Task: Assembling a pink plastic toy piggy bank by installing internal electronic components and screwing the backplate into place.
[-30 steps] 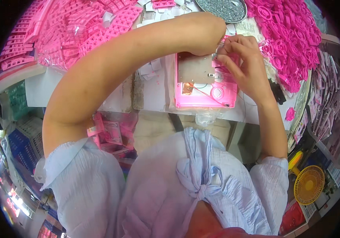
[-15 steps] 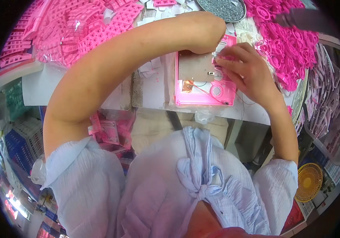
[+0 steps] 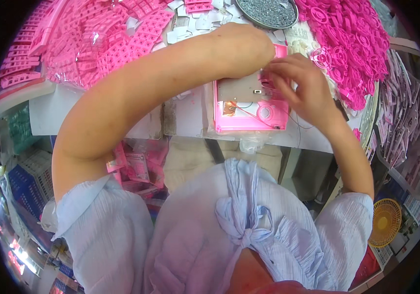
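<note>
A pink plastic casing [image 3: 224, 125] lies on the table in front of me, with a grey-brown plate [image 3: 239, 90] over its upper part. Thin red wires [image 3: 251, 112], a round speaker-like disc [image 3: 264, 112] and a copper-coloured patch [image 3: 229, 108] show in its lower part. My left hand [image 3: 255, 48] reaches across the casing's top, bent at the wrist; its fingers are hidden beneath it. Over the casing's right edge, my right hand [image 3: 304, 85] has its fingers bent and thumb drawn in, pinching something small beside the plate that I cannot make out.
Pink moulded frames [image 3: 87, 44] are heaped at the far left. A round tray of small metal screws [image 3: 268, 12] stands at the back, near scattered white pieces [image 3: 190, 29]. Pink ring-shaped parts [image 3: 349, 49] pile up at the right. A yellow basket [image 3: 384, 223] sits lower right.
The dark, blurred rod-like thing at the upper right is gone from there. My left forearm has dropped slightly over the casing; my right hand stays by its right edge.
</note>
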A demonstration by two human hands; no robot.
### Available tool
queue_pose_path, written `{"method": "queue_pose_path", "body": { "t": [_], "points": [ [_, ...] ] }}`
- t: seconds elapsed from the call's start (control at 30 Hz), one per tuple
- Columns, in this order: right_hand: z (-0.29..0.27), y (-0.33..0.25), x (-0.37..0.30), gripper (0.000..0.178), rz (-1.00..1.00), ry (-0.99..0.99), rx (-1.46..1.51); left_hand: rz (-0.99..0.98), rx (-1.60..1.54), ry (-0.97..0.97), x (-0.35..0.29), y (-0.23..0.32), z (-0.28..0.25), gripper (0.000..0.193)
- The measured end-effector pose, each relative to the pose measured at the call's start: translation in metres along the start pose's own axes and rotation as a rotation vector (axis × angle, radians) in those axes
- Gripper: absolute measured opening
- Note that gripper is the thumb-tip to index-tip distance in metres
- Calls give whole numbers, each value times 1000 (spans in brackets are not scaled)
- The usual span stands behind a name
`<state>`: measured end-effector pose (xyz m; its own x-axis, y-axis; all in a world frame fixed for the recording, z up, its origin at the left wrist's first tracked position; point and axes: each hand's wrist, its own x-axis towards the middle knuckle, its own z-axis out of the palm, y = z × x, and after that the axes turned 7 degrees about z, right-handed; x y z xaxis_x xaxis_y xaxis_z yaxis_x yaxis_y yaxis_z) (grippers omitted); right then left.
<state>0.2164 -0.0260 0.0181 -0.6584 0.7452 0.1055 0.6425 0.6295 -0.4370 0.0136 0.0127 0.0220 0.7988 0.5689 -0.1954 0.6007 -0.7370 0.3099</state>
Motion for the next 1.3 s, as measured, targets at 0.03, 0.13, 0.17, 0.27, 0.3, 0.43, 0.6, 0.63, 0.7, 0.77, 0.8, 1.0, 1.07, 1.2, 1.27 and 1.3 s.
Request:
{"method": "queue_pose_path", "body": {
  "t": [0.03, 0.13, 0.17, 0.27, 0.3, 0.43, 0.6, 0.63, 0.7, 0.77, 0.8, 1.0, 1.07, 1.2, 1.27, 1.3],
  "points": [
    [6, 0, -5, 24, 45, 36, 46, 5, -7, 3, 0, 1, 4, 17],
    [24, -13, -10, 23, 16, 107, -200, -45, -52, 32, 4, 2, 7, 20],
    [26, -16, -9, 24, 20, 114, -273, -50, -30, 32, 6, 2, 8, 21],
    [15, -15, -1, 25, 49, 8, -135, -73, -76, 99, 6, -2, 15, 22],
    [7, -9, 2, 25, 57, -42, -42, -82, -168, 166, 4, -8, 16, 21],
    [-7, 15, -7, 26, 49, -90, 182, -205, -447, 570, -17, -23, 6, 25],
    [4, -3, -12, 20, -60, -33, -177, -527, -206, 488, -24, -26, 16, 26],
    [2, -3, -10, 19, -56, -62, -151, -470, -196, 522, -25, -23, 17, 24],
    [-6, -1, -2, 18, -45, -117, -102, -349, -177, 585, -27, -18, 27, 20],
    [-13, 2, 14, 17, -6, -42, 26, -211, -16, 853, -31, -22, 44, 15],
    [-16, 3, 19, 17, 22, -3, 86, -174, -30, 914, -33, -19, 44, 13],
    [9, -14, 33, 17, 327, 179, 448, -197, -213, 941, -38, 10, 47, 13],
    [16, -10, 31, 12, 260, 256, 393, -292, -428, 900, -42, 15, 47, 12],
    [26, -10, 21, 17, 130, 366, 262, -217, -349, 841, -48, 12, 50, 10],
    [23, -17, 11, 20, 231, 312, 434, -168, -299, 898, -48, 12, 54, 9],
    [21, -19, 7, 22, 282, 285, 521, -144, -274, 926, -47, 13, 55, 9]
  ]
}}
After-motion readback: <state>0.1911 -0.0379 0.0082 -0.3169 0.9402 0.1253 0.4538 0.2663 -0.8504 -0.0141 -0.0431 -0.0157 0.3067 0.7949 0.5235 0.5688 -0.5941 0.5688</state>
